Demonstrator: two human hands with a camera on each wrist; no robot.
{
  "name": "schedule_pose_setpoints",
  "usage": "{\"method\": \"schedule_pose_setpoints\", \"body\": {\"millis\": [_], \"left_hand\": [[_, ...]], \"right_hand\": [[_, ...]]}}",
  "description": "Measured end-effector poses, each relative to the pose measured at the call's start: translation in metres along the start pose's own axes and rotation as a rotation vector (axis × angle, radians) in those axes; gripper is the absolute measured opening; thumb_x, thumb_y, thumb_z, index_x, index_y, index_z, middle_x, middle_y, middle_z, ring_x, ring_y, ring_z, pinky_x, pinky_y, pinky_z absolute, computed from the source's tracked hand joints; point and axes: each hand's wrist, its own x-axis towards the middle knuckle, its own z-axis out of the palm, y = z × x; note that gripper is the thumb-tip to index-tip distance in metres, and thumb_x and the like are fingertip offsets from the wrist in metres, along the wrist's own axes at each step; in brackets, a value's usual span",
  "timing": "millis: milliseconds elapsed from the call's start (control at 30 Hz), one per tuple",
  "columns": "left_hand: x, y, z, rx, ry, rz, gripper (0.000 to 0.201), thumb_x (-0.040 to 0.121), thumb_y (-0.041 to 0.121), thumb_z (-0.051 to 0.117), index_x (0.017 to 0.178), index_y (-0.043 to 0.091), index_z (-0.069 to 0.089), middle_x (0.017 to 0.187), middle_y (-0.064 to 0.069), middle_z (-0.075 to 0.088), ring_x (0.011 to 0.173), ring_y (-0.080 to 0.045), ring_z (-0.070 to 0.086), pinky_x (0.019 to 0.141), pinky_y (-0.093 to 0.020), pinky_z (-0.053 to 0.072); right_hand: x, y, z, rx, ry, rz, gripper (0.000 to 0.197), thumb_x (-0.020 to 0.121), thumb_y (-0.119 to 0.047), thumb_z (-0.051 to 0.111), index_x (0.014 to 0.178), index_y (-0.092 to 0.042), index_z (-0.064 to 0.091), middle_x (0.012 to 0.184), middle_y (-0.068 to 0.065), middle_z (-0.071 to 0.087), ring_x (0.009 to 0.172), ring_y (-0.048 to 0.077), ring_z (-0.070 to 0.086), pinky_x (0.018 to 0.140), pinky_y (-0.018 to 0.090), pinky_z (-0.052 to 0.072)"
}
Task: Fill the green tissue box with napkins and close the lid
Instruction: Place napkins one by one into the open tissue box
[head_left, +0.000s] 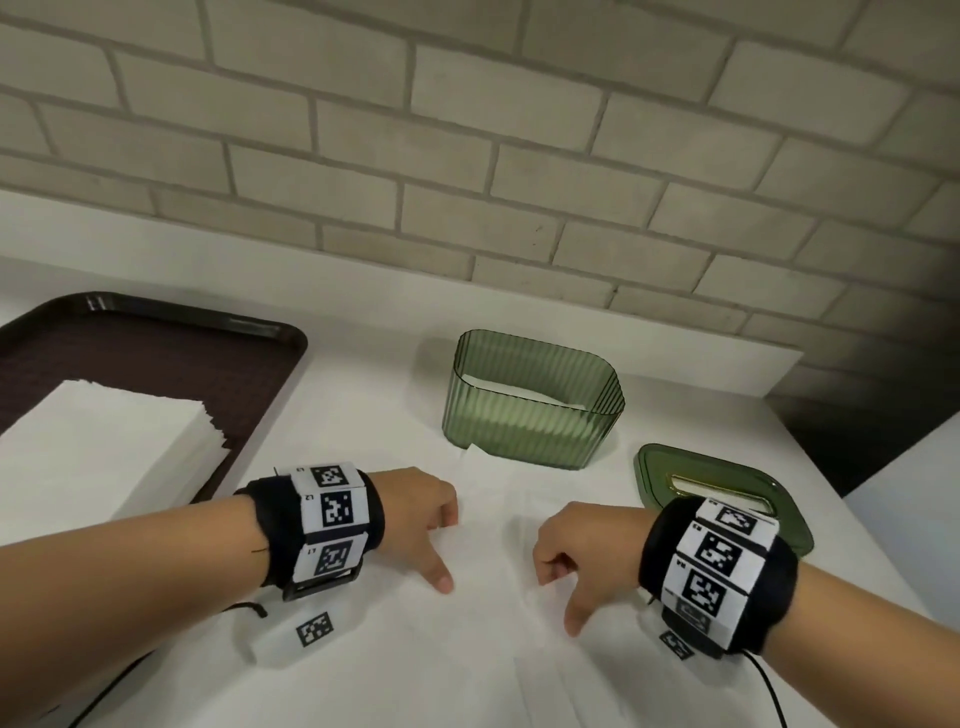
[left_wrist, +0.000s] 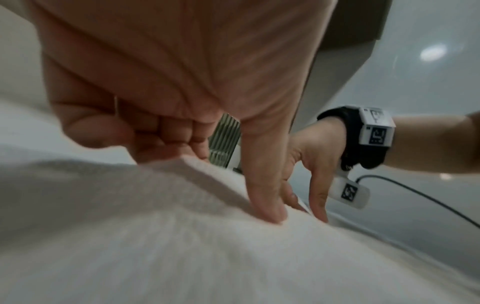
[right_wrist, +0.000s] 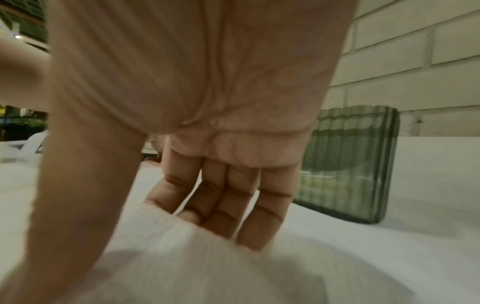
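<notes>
The left hand (head_left: 415, 514) grips the left part of a flat napkin bundle (head_left: 488, 551) lying on the white desk (head_left: 363, 374): the thumb presses down on top while the fingers (left_wrist: 182, 131) curl around the far edge. The right hand (head_left: 582, 556) mirrors this on the right part of the bundle, thumb on top; its fingers (right_wrist: 226, 195) reach down behind the edge, only slightly bent, and whether they have closed under it cannot be confirmed.

Step in hand, as judged: gripping a batch of napkins for transfer. The green tissue box (head_left: 535, 400) stands open, just beyond the bundle, and already holds some napkins, well short of the rim. Its green lid (head_left: 727, 493) lies flat on the desk to the right of the box, partly behind the right wrist. A further napkin stack (head_left: 104, 447) rests on the brown tray (head_left: 156, 332) at the left.

Next move requires: lift the bundle level with both hands, align it with the box opening, and lower it without splaying the sheets. Lid fitting follows once filling is complete.

Limits of observation: white napkins on the white desk make the bundle outline hard to trace; both wrist views are blurred; the lid's near edge is covered.
</notes>
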Motion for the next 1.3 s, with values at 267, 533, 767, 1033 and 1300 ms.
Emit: {"method": "schedule_pose_setpoints", "body": {"millis": [267, 533, 767, 1033, 1300], "left_hand": [[0.007, -0.012, -0.016, -0.079, 0.197, 0.088, 0.023, 0.077, 0.041, 0.071, 0.091, 0.024, 0.067, 0.067, 0.018, 0.048, 0.073, -0.005, 0.049, 0.060, -0.007, 0.032], [-0.003, -0.025, -0.034, -0.313, 0.314, 0.094, 0.016, 0.090, 0.034, 0.058, 0.078, 0.033, 0.047, 0.059, 0.014, 0.045, 0.058, 0.002, 0.042, 0.059, -0.014, 0.033], [0.002, -0.035, -0.017, -0.374, 0.234, 0.042, 0.021, 0.086, 0.035, 0.064, 0.098, 0.033, 0.048, 0.081, 0.011, 0.054, 0.074, -0.003, 0.051, 0.069, -0.015, 0.040], [-0.009, -0.044, -0.016, -0.212, 0.286, 0.062, 0.068, 0.072, 0.036, 0.077, 0.127, 0.029, 0.038, 0.118, 0.016, 0.041, 0.109, -0.005, 0.048, 0.095, -0.018, 0.041], [-0.037, -0.059, -0.012, -0.033, 0.044, 0.068, 0.056, 0.063, 0.044, 0.081, 0.113, 0.038, 0.057, 0.108, 0.020, 0.051, 0.102, 0.000, 0.047, 0.090, -0.013, 0.038]], "right_hand": [[-0.024, 0.023, -0.030, 0.192, 0.275, 0.025, 0.015, 0.074, -0.030, 0.078, 0.083, -0.022, 0.070, 0.070, -0.014, 0.060, 0.066, 0.000, 0.055, 0.059, 0.007, 0.039], [-0.049, 0.051, -0.061, 0.677, 0.654, -0.026, 0.010, 0.084, -0.012, 0.067, 0.090, -0.019, 0.072, 0.079, -0.002, 0.074, 0.069, 0.003, 0.066, 0.069, 0.015, 0.053], [-0.031, 0.077, -0.078, 1.160, 1.078, 0.111, 0.014, 0.090, -0.008, 0.058, 0.099, -0.006, 0.069, 0.081, -0.002, 0.073, 0.071, 0.010, 0.066, 0.077, 0.024, 0.055], [0.026, 0.099, -0.088, 1.273, 1.099, 0.414, 0.045, 0.087, -0.003, 0.063, 0.129, 0.006, 0.050, 0.122, 0.019, 0.058, 0.103, 0.025, 0.056, 0.101, 0.033, 0.043], [0.055, 0.082, -0.103, 0.707, 0.835, 0.565, 0.037, 0.090, -0.012, 0.058, 0.125, -0.001, 0.057, 0.131, 0.013, 0.056, 0.119, 0.031, 0.054, 0.101, 0.032, 0.044]]}}
